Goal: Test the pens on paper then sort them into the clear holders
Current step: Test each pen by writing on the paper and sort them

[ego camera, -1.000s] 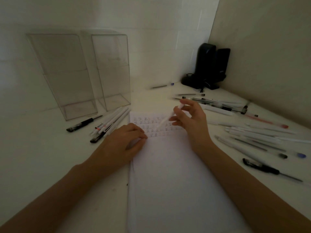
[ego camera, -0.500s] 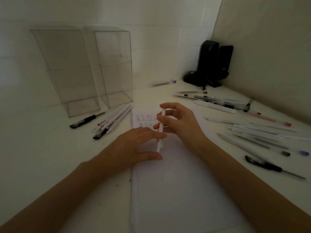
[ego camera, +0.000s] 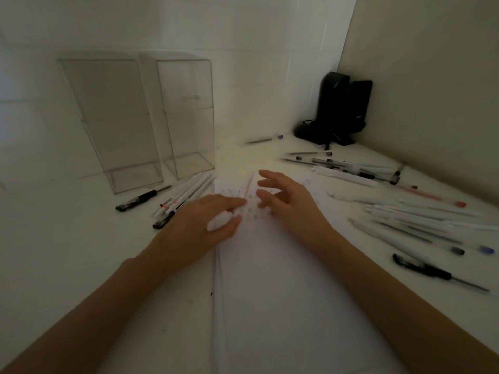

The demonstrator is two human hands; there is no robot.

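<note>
Loosely spread, the fingers [ego camera: 271, 176] of the right hand [ego camera: 293, 205] gripped nothing. Beside them, the left hand [ego camera: 198, 225] pinched a blurred white pen [ego camera: 220, 222] over the scribbled paper [ego camera: 283, 279]. Two clear holders [ego camera: 116, 125] stood far left on the desk [ego camera: 67, 238].

White paper [ego camera: 283, 279] with rows of small dark marks lies on the white table [ego camera: 67, 238], with clear holders [ego camera: 113, 125], white pens [ego camera: 189, 193] and a black pen [ego camera: 140, 199] toward its far-left corner, a red-tipped pen [ego camera: 432, 197] and a blue-capped pen [ego camera: 487, 250] along its right edge, a black device [ego camera: 340, 109] in its far-right corner, and a white piece [ego camera: 220, 222] pinched in the left hand [ego camera: 194, 228].
</note>
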